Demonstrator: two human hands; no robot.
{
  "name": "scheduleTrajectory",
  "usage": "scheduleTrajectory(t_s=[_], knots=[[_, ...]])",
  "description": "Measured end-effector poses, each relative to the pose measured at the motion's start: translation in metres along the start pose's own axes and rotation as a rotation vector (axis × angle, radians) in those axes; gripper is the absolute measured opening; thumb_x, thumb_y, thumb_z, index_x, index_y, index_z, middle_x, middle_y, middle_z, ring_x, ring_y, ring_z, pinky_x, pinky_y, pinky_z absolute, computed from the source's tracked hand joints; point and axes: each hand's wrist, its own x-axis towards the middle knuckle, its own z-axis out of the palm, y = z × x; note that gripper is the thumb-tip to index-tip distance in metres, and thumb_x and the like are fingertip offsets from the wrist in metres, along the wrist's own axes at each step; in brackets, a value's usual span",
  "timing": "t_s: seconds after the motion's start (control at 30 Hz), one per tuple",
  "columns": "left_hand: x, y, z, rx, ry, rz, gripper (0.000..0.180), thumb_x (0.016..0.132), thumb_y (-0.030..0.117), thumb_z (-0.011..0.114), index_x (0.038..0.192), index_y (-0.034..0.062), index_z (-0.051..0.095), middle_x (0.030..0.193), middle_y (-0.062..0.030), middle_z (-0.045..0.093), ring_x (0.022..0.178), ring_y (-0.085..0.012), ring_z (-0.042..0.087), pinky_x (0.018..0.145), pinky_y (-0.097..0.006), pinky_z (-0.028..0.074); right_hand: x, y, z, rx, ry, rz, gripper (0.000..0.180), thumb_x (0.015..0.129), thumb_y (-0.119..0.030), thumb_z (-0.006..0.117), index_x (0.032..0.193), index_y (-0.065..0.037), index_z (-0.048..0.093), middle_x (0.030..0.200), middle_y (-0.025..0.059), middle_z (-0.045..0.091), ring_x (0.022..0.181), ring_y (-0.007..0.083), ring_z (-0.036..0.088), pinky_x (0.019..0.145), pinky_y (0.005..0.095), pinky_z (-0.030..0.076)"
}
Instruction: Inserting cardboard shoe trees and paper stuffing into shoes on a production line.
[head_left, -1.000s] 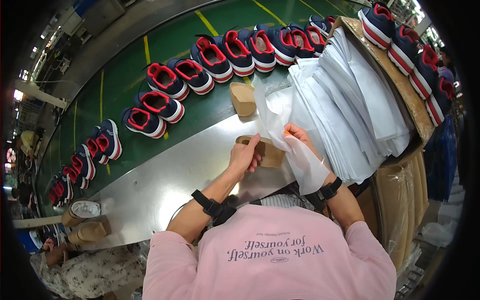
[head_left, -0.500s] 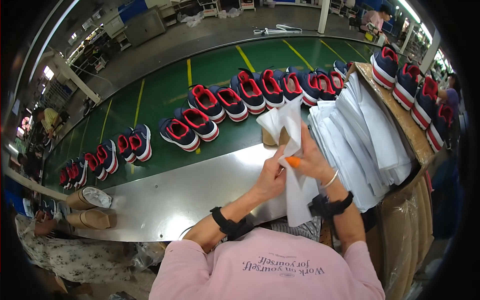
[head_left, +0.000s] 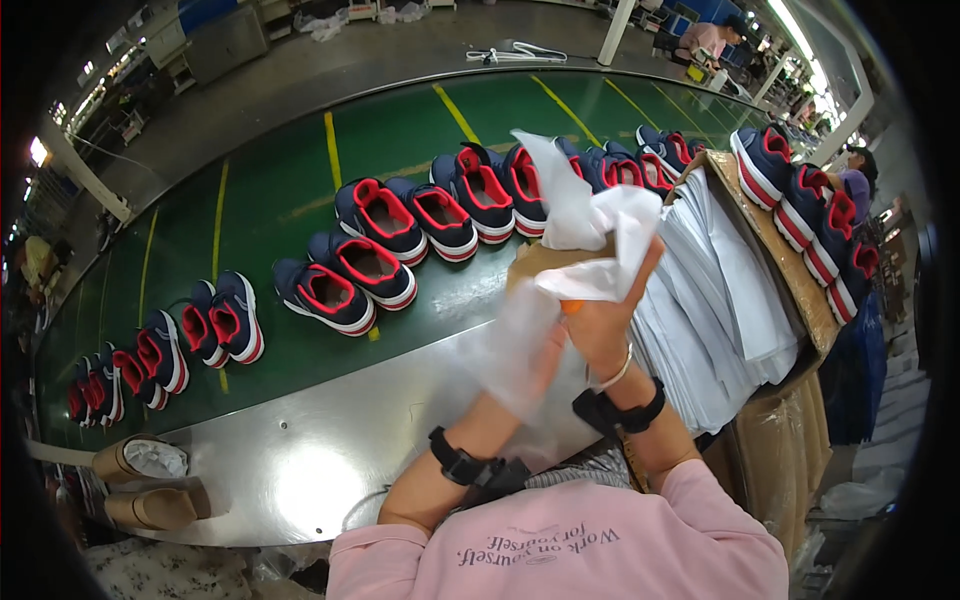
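White tissue paper (head_left: 625, 225) is crumpled up in front of me, over the steel table's right part. My right hand (head_left: 603, 325), with an orange cover on its thumb, is closed on this paper. A piece of brown card (head_left: 530, 262) shows beneath and beside the paper. My left hand (head_left: 545, 360) is close by on the left, smeared by motion and partly behind a blurred strip of paper, so its fingers cannot be made out. To the right of my hands, a thick stack of white paper sheets (head_left: 690, 300) lies in an open cardboard box (head_left: 815, 290).
Navy shoes with red linings (head_left: 440, 215) stand in a row along the green conveyor (head_left: 270, 190). More shoes (head_left: 800, 210) line the box's right edge. Two rolled brown card forms (head_left: 150, 508) lie at the left end of the steel table (head_left: 240, 440). Another person (head_left: 705, 42) sits far off.
My hands have moved apart slightly, and the paper has spread and folded between them. More of the brown card shows. The view has shifted, so the shoes sit further left.
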Motion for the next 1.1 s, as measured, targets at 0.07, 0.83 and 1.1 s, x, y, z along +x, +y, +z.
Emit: scheduleTrajectory(t_s=[0.07,0.83,1.1], knots=[[0.002,0.021,-0.015,-0.979,0.108,0.196,0.033,0.084,0.015,0.055,0.114,0.0025,0.052,0.111,-0.009,0.056,0.107,-0.0219,0.053,0.091,-0.036,0.044,-0.003,-0.009,0.014,0.316,0.151,0.132,0.087,0.063,-0.018,0.085,0.125,-0.005,0.025,0.113,0.0077,0.041,0.103,0.0164,0.047,0.086,0.0301,0.044],[0.043,0.058,-0.062,0.395,0.199,0.222,0.051,0.081,0.008,0.064,0.124,-0.0031,0.041,0.1,-0.0116,0.061,0.088,-0.0123,0.057,0.077,-0.026,0.045,0.078,0.106,0.035,-0.002,-0.264,0.356,0.031,0.076,-0.001,0.066,0.103,-0.001,0.05,0.089,0.0122,0.06,0.077,0.0198,0.062,0.07,0.0303,0.048],[0.109,0.07,-0.074,0.094,0.278,0.182,0.034,0.079,-0.004,0.063,0.11,-0.0037,0.049,0.103,-0.0087,0.058,0.097,-0.014,0.055,0.088,-0.029,0.043,0.118,0.227,-0.011,-0.382,-0.362,0.34,0.044,0.07,-0.008,0.072,0.107,0.001,0.049,0.09,0.0155,0.057,0.082,0.0267,0.059,0.072,0.0347,0.048]])
